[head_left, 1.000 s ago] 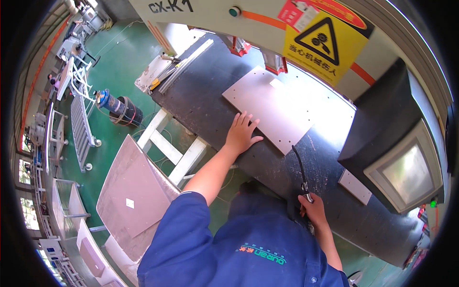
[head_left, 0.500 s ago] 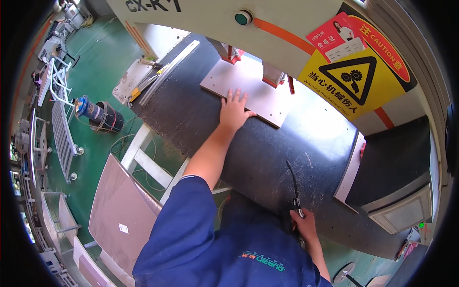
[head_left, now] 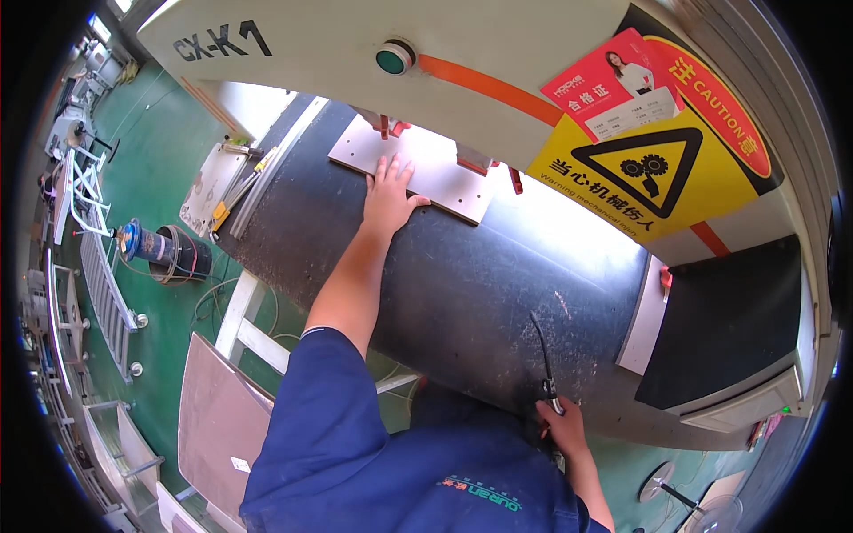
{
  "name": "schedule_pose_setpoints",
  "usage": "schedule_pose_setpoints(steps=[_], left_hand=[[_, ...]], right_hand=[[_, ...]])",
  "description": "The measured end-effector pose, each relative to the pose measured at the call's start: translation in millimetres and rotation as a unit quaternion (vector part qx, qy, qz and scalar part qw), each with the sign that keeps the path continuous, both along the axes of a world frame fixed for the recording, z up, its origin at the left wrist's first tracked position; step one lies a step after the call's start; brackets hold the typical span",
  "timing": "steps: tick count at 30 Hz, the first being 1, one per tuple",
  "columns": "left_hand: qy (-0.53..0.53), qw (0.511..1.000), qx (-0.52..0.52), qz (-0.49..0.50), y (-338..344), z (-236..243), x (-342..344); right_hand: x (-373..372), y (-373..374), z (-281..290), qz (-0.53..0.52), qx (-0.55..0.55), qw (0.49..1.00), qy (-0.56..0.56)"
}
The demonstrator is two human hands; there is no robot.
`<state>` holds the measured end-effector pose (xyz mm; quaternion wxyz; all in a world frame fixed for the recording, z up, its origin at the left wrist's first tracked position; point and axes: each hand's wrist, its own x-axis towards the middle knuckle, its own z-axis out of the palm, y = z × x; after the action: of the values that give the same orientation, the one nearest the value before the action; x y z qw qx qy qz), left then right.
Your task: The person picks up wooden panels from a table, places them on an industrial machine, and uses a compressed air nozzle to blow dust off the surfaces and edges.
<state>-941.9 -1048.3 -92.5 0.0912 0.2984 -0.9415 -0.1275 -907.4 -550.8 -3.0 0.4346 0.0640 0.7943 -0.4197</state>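
My left hand (head_left: 387, 197) rests with fingers spread on the near edge of a pale metal plate (head_left: 442, 166) with small holes, lying on the dark machine table (head_left: 444, 293). The plate's far edge lies beneath the machine's red-trimmed clamps (head_left: 478, 163). Low on the right, my right hand (head_left: 560, 425) grips a hand tool (head_left: 549, 384) with a metal body and a long, thin, black bent tube pointing toward the plate; its lower part is partly hidden by my hand and body.
A machine body (head_left: 338, 44) with warning labels overhangs the table, with a black housing (head_left: 720, 320) and pale strip (head_left: 635, 342) at right. Rails (head_left: 275, 173) and yellow tools (head_left: 222, 204) lie at the table's left. Beyond are a white stand (head_left: 233, 320), stacked sheets (head_left: 213, 417) and a bucket (head_left: 182, 256).
My left hand has moved forward with the plate, which now sits farther back under the clamps. The view has also shifted. My right hand still grips the tool.
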Motion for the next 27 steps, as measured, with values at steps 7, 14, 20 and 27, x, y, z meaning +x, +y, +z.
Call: schedule_pose_setpoints(steps=[7,14,20,27], left_hand=[[-0.046,0.998,-0.033,0.025,3.7,13.0,-3.9],[-0.032,0.999,-0.016,0.033,48.4,9.0,-0.8],[-0.094,0.994,0.017,0.049,62.2,20.7,-11.1],[-0.152,0.986,0.049,0.051,64.3,35.6,-14.8]], right_hand=[[-1.3,-3.3,8.4,-0.005,-0.03,0.999,0.017],[17.6,9.4,5.2,0.0,-0.049,0.998,0.024],[19.3,34.5,7.8,-0.085,0.016,0.996,0.008],[40.5,69.1,2.5,-0.031,0.093,0.995,0.038]])
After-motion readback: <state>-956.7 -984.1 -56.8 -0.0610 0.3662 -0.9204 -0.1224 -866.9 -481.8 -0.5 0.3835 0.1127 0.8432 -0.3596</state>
